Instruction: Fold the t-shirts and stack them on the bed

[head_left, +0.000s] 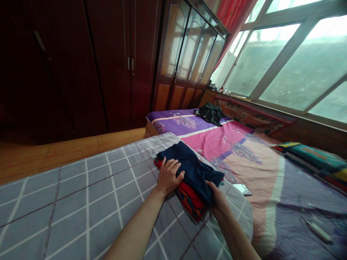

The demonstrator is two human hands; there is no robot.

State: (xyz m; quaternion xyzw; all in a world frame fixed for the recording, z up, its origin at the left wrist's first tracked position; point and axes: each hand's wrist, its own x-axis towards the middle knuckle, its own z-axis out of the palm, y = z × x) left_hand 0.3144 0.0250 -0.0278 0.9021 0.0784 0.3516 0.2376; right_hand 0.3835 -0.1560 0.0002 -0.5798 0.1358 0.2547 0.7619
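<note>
A folded navy-blue garment (193, 164) tops a small pile of folded clothes on the grey checked bedding. Red cloth (191, 195) and other dark, patterned layers show beneath its near side. My left hand (168, 176) lies on the pile's left end, fingers extended over the navy cloth. At the right end, my right hand (217, 200) has its thumb over the navy garment's edge, and its other fingers are hidden behind the cloth and hand. The exact kind of garment cannot be made out.
Grey checked bedding (73, 202) spreads beneath the pile. A phone (242, 189) lies right of it on the multicoloured quilt (260, 177). Further off are a black garment (210, 114) and a folded green blanket (311, 157). A power strip (318, 231) with cords lies at right; dark wardrobes (114, 72) line the left.
</note>
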